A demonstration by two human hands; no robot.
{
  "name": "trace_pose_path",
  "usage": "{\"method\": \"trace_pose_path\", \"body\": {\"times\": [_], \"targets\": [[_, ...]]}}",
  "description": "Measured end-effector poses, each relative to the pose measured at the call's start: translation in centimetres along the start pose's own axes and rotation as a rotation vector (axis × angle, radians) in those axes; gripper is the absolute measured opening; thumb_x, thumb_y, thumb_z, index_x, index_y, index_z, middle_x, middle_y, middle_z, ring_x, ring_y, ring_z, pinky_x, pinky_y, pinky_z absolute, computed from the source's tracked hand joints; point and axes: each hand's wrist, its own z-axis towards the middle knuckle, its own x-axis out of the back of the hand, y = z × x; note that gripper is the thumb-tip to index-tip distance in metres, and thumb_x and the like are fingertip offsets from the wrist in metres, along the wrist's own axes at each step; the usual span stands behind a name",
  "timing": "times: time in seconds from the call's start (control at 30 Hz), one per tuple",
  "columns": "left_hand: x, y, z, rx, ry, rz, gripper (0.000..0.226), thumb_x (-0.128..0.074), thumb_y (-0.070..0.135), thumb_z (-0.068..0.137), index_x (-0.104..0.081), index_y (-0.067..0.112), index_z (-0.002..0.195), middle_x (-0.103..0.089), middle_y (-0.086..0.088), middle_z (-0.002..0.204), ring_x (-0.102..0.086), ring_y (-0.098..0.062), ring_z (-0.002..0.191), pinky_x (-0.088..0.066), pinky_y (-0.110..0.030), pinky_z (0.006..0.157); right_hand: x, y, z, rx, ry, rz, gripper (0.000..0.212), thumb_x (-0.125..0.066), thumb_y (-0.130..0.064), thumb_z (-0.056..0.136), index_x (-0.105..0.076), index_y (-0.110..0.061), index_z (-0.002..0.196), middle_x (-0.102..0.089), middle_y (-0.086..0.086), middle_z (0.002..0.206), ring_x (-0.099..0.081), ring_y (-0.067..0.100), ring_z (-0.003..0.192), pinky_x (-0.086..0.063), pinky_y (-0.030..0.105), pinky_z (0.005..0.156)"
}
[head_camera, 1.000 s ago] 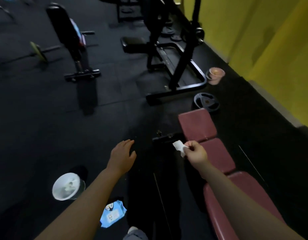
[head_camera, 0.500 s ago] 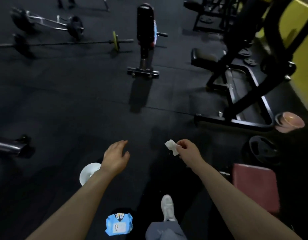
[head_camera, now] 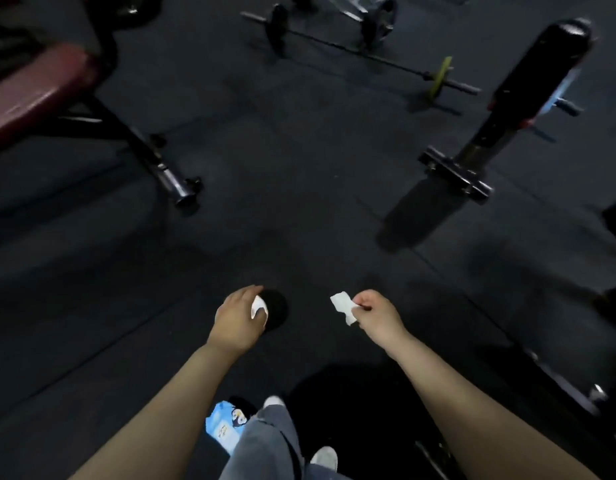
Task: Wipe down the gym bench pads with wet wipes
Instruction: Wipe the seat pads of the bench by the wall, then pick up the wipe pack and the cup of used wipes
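Head view: right hand (head_camera: 375, 317) pinching wet wipe (head_camera: 342, 306), left hand (head_camera: 239, 318) loosely spread.

- Open dark floor (head_camera: 299, 209) straight ahead, between both hands.
- Blocked far left by red bench pad (head_camera: 29, 95) and its steel foot (head_camera: 171, 183).
- Blocked far right by black upright stand (head_camera: 507, 109); barbell (head_camera: 368, 53) beyond.
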Motion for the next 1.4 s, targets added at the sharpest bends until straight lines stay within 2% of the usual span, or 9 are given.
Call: {"method": "trace_pose_path", "body": {"times": [0.13,0.33,0.43,0.53,0.7,0.87,1.2,1.3,1.4], "targets": [[1.6,-5.3,2.0,0.167,0.077,-0.029,0.050,-0.057,0.018,0.093,-0.049,0.017,0.142,-0.048,-0.001,0.147,-0.039,-0.022,0.138,-0.026,-0.032,0.113,-5.2,-4.5,5.9,0.086,-0.176,-0.114,0.011,-0.055,-0.017,0.082,-0.058,-0.028,0.082,-0.066,-0.004,0.078,-0.060,0.014,0.066,-0.048,0.029,0.061],[3.5,-13.0,2.8,0.362,0.148,-0.071,0.049,-0.056,0.019,0.092,-0.051,0.015,0.141,-0.051,-0.003,0.145,-0.041,-0.023,0.137,-0.030,-0.037,0.114,-15.1,-11.1,12.6,0.185,-0.330,-0.290,0.015,-0.056,-0.015,0.082,-0.055,-0.029,0.077,-0.062,-0.013,0.068,-0.054,-0.001,0.062,-0.034,0.007,0.043],[3.9,-15.9,2.5,0.450,0.155,-0.085,0.049,-0.054,0.018,0.093,-0.050,0.016,0.142,-0.050,-0.003,0.146,-0.040,-0.023,0.138,-0.030,-0.038,0.115,-19.3,-13.5,14.7,0.193,-0.442,-0.372,0.013,-0.058,-0.023,0.088,-0.055,-0.028,0.100,-0.064,-0.010,0.093,-0.058,0.006,0.077,-0.041,0.016,0.058],[3.5,-17.9,1.6,0.539,0.161,-0.118,0.049,-0.053,0.019,0.094,-0.048,0.015,0.143,-0.049,-0.003,0.147,-0.039,-0.024,0.138,-0.029,-0.038,0.115,-22.4,-14.5,16.4,0.172,-0.526,-0.526,0.039,-0.057,-0.032,0.093,-0.046,-0.025,0.129,-0.059,0.002,0.115,-0.058,0.019,0.094,-0.041,0.026,0.073],[0.7,-20.1,0.4,0.709,0.185,-0.216,0.050,-0.050,0.021,0.096,-0.045,0.017,0.145,-0.046,-0.002,0.150,-0.035,-0.022,0.141,-0.027,-0.038,0.116,-25.5,-14.4,19.9,0.216,-0.622,-0.687,0.034,-0.054,-0.028,0.094,-0.049,-0.021,0.127,-0.064,0.005,0.119,-0.061,0.022,0.104,-0.046,0.028,0.081],[-6.4,-24.0,0.2,0.930,0.214,-0.344,0.050,-0.052,0.022,0.097,-0.044,0.019,0.146,-0.044,-0.001,0.151,-0.033,-0.021,0.142,-0.026,-0.038,0.116,-30.0,-11.3,25.2,0.228,-0.702,-0.816,0.033,-0.053,-0.026,0.094,-0.051,-0.023,0.126,-0.061,-0.005,0.101,-0.058,0.016,0.089,-0.045,0.027,0.075],[-29.7,-38.3,2.2,1.273,0.070,-0.557,0.053,-0.052,0.022,0.096,-0.041,0.019,0.147,-0.042,-0.007,0.150,-0.039,-0.028,0.136,-0.037,-0.044,0.110,-45.3,3.3,38.6,0.290,-0.653,-0.995,0.043,-0.054,-0.020,0.091,-0.044,-0.022,0.132,-0.059,0.008,0.121,-0.052,0.021,0.089,-0.039,0.027,0.072],[-36.1,-41.6,2.3,1.372,0.021,-0.640,0.056,-0.055,0.028,0.096,-0.037,0.021,0.149,-0.041,-0.007,0.148,-0.044,-0.031,0.131,-0.045,-0.045,0.103,-48.1,8.1,40.5,0.206,-0.583,-0.990,0.049,-0.053,-0.022,0.092,-0.038,-0.017,0.139,-0.057,0.013,0.124,-0.052,0.023,0.087,-0.040,0.026,0.061],[-41.5,-43.6,2.6,1.413,-0.027,-0.659,0.061,-0.055,0.031,0.095,-0.034,0.020,0.151,-0.038,-0.008,0.151,-0.043,-0.031,0.133,-0.043,-0.041,0.104,-50.0,12.1,40.0,0.257,-0.668,-0.999,0.044,-0.054,-0.034,0.094,-0.045,-0.016,0.133,-0.060,0.011,0.124,-0.059,0.028,0.099,-0.049,0.032,0.080]]}}
